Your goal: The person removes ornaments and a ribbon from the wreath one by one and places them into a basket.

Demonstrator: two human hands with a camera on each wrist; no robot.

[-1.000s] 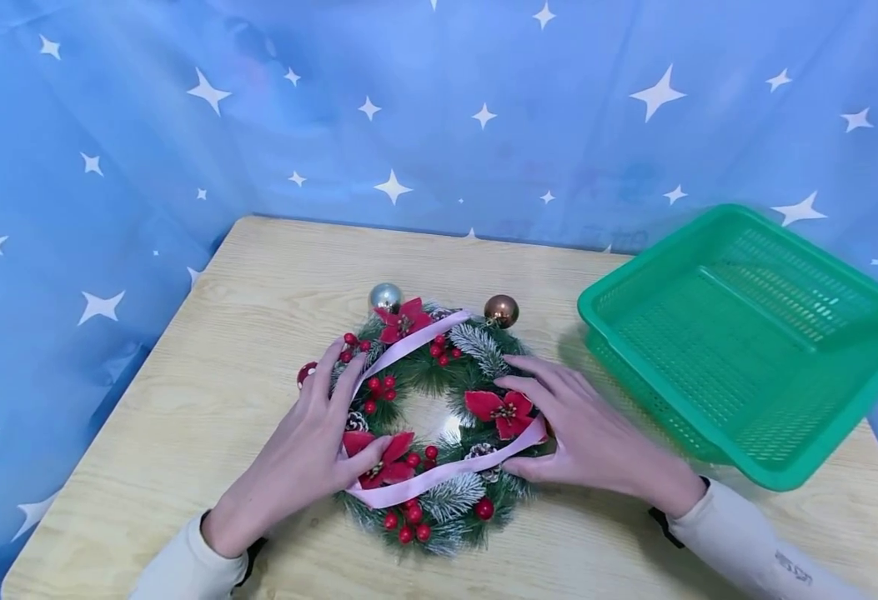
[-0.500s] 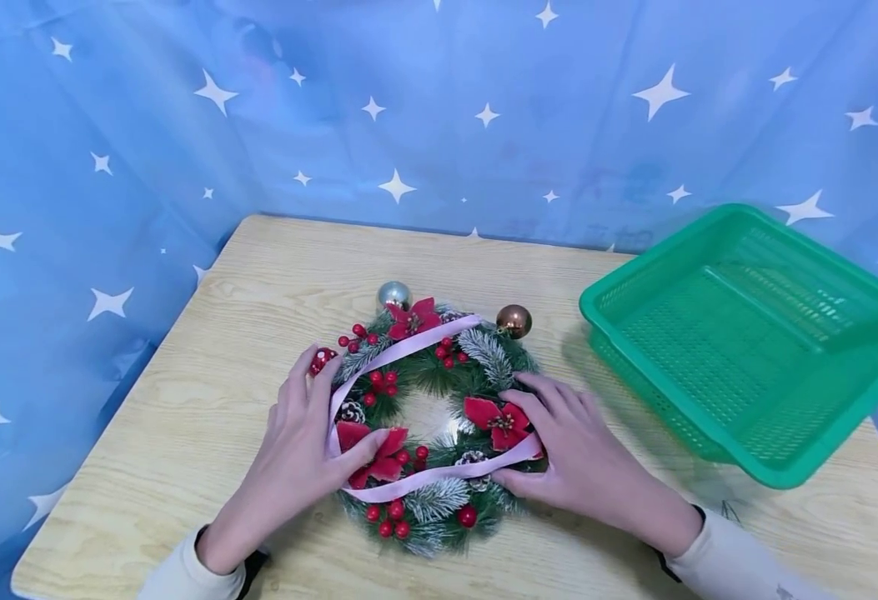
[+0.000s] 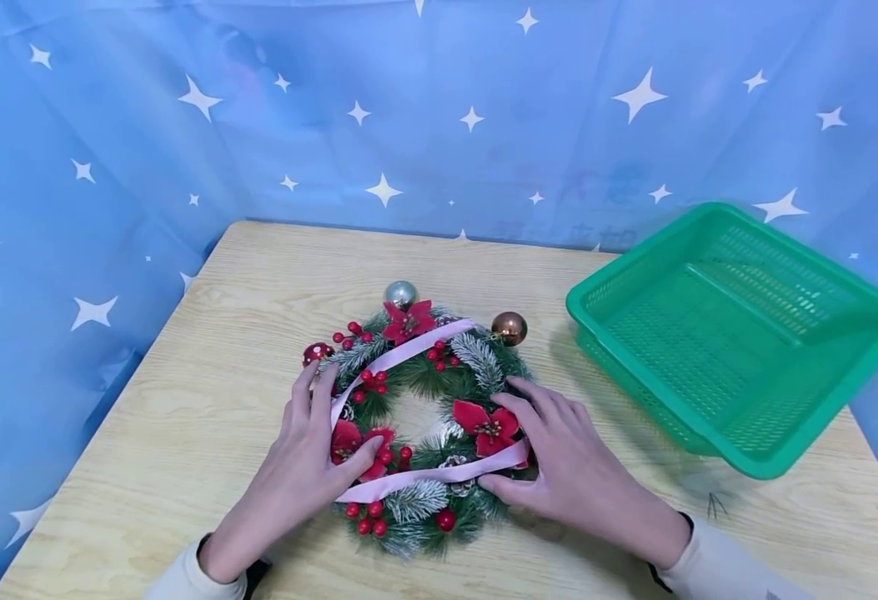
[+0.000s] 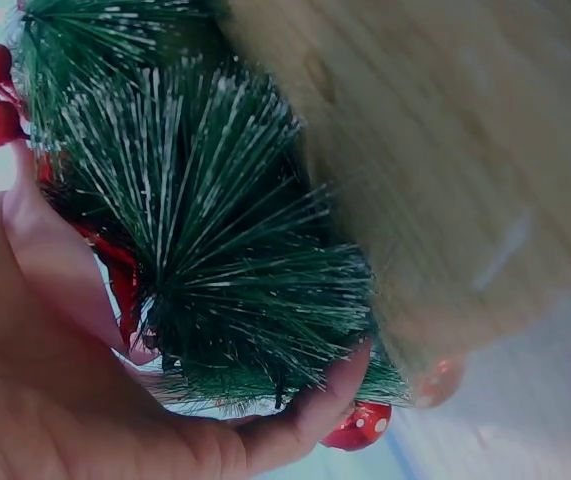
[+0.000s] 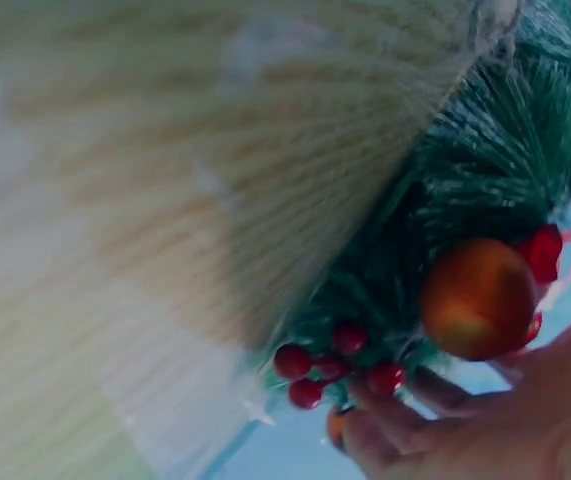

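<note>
A green wreath (image 3: 478, 358) with red flowers, berries and frosted sprigs lies on the table. A pale pink ribbon (image 3: 439, 475) runs over its upper left and lower parts. My left hand (image 3: 292, 471) grips the wreath's left side, thumb over a red flower (image 3: 348, 439); in the left wrist view, the hand (image 4: 95, 410) curls round the outer needles (image 4: 195, 230). My right hand (image 3: 581, 471) grips the right side beside another red flower (image 3: 487, 426). An orange ball (image 5: 477, 300) hangs near that hand (image 5: 525, 425) in the right wrist view.
A green basket (image 3: 709, 333) stands at the right of the wooden table (image 3: 183, 400). Silver (image 3: 401, 294) and copper (image 3: 509, 328) balls stick out at the wreath's far edge, a spotted red ball (image 3: 318, 354) at its left. A blue starry curtain (image 3: 423, 108) hangs behind.
The wreath has turned a little clockwise: the far balls have moved right and the left spotted ball away from me. Both hands still grip its sides, the right one slightly nearer to me.
</note>
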